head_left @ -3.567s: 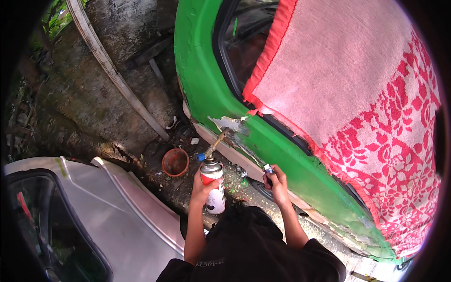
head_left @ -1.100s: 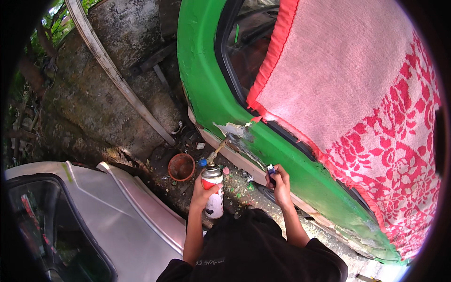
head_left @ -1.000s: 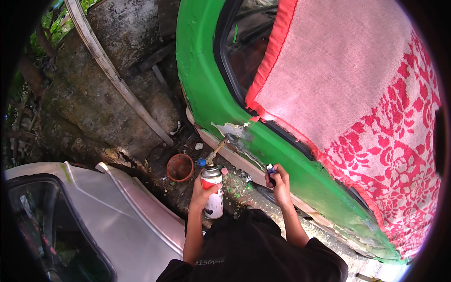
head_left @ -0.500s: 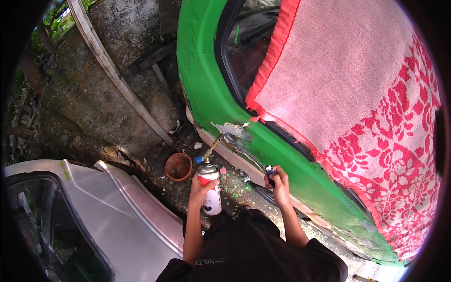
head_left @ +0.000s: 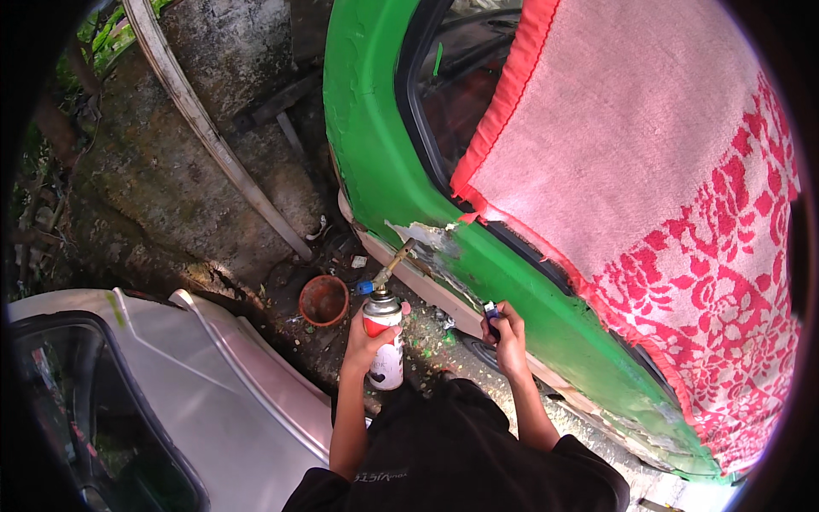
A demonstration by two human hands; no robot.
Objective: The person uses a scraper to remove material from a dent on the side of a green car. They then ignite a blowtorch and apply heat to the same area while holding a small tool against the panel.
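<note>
My left hand (head_left: pixel 363 341) grips a white and red gas canister (head_left: pixel 386 363) upright, topped by a brass torch head (head_left: pixel 392 266) with a blue knob. The nozzle points at, or is close in front of, a patch of peeling paint (head_left: pixel 431 241) on a green vehicle body (head_left: pixel 367 154); whether it touches, I cannot tell. No flame shows. My right hand (head_left: pixel 506 333) holds a small blue lighter (head_left: pixel 491 314) upright beside the green panel, thumb near its top.
A pink-and-red floral towel (head_left: pixel 614 128) drapes over the window. A silver vehicle (head_left: pixel 196 384) stands at lower left. A terracotta pot (head_left: pixel 324 300) sits among debris on the ground. A long curved strip (head_left: pixel 213 145) leans over a mottled concrete slab (head_left: pixel 145 205).
The canister and torch have shifted slightly upward in the picture since about a second ago. Both hands keep their grips. The scene has moved slightly as the head moves.
</note>
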